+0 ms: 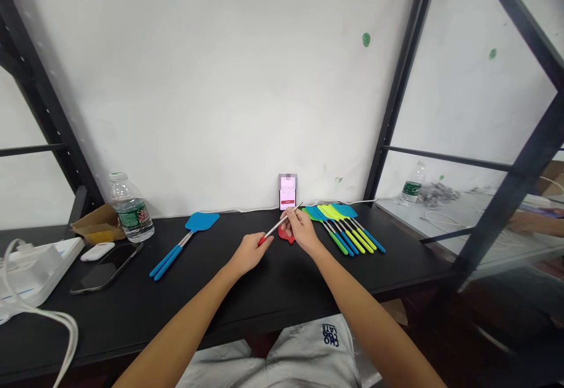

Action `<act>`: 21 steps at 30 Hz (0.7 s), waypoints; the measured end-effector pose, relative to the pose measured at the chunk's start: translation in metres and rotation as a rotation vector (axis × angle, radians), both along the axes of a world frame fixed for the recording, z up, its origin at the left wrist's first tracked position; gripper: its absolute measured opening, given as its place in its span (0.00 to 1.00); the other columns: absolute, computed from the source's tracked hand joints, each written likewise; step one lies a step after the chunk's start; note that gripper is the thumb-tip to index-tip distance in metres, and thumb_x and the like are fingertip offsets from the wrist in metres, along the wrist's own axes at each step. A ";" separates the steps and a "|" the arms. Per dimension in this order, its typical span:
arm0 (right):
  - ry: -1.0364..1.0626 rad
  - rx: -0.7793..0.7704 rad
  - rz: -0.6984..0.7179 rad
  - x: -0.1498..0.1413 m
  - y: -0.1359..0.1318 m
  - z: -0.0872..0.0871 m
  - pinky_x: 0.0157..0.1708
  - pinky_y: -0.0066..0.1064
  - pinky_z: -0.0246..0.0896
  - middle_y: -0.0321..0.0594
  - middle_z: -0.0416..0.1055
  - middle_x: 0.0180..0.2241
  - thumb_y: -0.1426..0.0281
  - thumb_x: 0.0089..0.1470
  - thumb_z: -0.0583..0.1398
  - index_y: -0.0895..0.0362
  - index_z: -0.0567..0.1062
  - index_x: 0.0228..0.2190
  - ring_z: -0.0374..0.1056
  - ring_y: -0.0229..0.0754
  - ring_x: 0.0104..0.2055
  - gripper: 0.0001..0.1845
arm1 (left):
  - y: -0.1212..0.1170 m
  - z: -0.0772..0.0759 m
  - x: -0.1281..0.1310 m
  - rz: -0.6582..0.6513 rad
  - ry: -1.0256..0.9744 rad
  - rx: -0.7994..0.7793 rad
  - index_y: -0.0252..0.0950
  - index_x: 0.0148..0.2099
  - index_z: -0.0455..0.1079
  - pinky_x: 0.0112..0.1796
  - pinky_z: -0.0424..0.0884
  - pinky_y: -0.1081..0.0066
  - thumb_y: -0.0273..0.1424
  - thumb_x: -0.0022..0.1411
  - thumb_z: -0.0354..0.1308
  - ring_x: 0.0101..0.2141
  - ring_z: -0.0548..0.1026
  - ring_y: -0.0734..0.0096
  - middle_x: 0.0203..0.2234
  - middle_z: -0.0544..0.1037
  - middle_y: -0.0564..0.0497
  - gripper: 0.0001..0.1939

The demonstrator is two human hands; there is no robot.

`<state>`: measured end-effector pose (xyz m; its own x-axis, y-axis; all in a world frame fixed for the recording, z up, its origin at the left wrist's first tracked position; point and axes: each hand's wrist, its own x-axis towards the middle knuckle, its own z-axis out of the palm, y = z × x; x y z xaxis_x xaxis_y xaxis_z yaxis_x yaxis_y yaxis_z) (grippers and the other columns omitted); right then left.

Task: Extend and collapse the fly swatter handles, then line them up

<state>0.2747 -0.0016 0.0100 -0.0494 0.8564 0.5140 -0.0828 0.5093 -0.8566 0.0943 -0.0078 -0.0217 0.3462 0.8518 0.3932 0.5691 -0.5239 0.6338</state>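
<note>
My left hand [250, 254] is closed around the red grip of a thin metal rod [278, 224]. My right hand [301, 229] pinches the same rod farther up, and the rod's bare tip points up and to the right. Below the rod, beside my right hand, is a red slotted fly swatter head [287, 235]; whether it is joined to the rod I cannot tell. To the right, several fly swatters [348, 228] in blue, green and yellow lie fanned side by side. On the left lie blue fly swatters [202, 221], stacked with two handles showing.
A lit phone [288, 193] leans against the wall behind my hands. At left are a water bottle [131, 209], a cardboard box [97, 223], a white case [97, 251], a dark phone [107, 267] and a power strip [57, 270] with cables. Another person's hand [533, 223] shows far right.
</note>
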 end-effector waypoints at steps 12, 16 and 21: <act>-0.283 0.237 -0.240 -0.045 -0.004 0.036 0.27 0.27 0.55 0.38 0.65 0.22 0.52 0.62 0.45 0.56 0.71 0.26 0.62 0.37 0.26 0.26 | 0.003 -0.001 0.004 -0.048 -0.438 -0.336 0.39 0.18 0.47 0.17 0.45 0.74 0.51 0.58 0.51 0.12 0.48 0.83 0.09 0.51 0.61 0.28; -0.395 0.344 -0.342 -0.062 -0.006 0.050 0.29 0.28 0.52 0.37 0.64 0.22 0.57 0.64 0.45 0.56 0.69 0.23 0.61 0.36 0.26 0.25 | 0.001 -0.001 0.004 -0.137 -0.603 -0.460 0.40 0.18 0.44 0.16 0.40 0.75 0.48 0.57 0.53 0.11 0.46 0.84 0.08 0.48 0.62 0.27; -0.591 0.443 -0.411 -0.097 -0.014 0.039 0.29 0.28 0.48 0.37 0.66 0.22 0.59 0.64 0.46 0.56 0.68 0.23 0.60 0.35 0.26 0.23 | 0.006 -0.008 0.001 -0.076 -0.660 -0.434 0.40 0.22 0.51 0.16 0.46 0.74 0.46 0.59 0.49 0.13 0.49 0.81 0.11 0.48 0.61 0.20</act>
<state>0.1774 -0.0158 0.0486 -0.1444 0.5905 0.7940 0.5817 0.6998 -0.4146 0.0953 -0.0018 -0.0296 0.2209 0.9592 0.1763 -0.0230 -0.1755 0.9842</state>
